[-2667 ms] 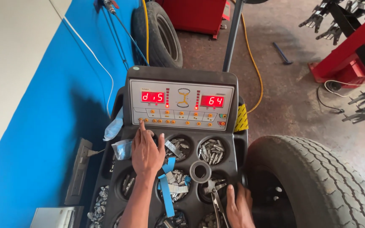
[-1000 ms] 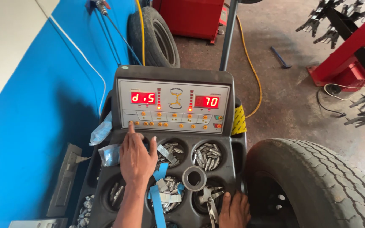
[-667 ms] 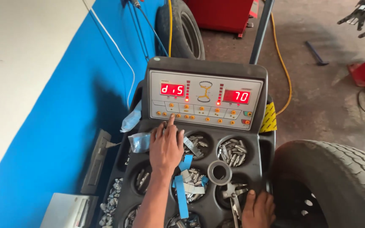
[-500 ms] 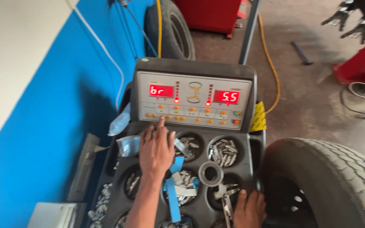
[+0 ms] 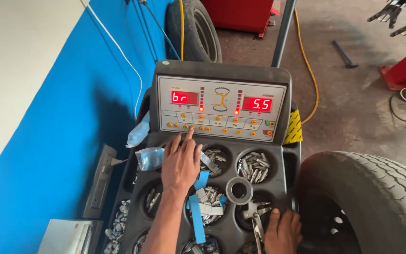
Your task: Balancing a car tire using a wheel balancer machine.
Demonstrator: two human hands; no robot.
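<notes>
The right hand is cut off by the bottom edge, perhaps resting on the tray.

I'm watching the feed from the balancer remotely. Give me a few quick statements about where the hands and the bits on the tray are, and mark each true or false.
1. The left hand has its index finger on an orange button of the control panel. True.
2. The right hand is lifted up to the panel's right display. False: it rests low on the tray's front right edge, beside the pliers.
3. A metal ring lies on the tray between the round pockets. True.
4. The tyre sits to the left of the tray against the blue wall. False: it is to the right of the tray.
5. The tray pockets hold metal weights. True.
</notes>
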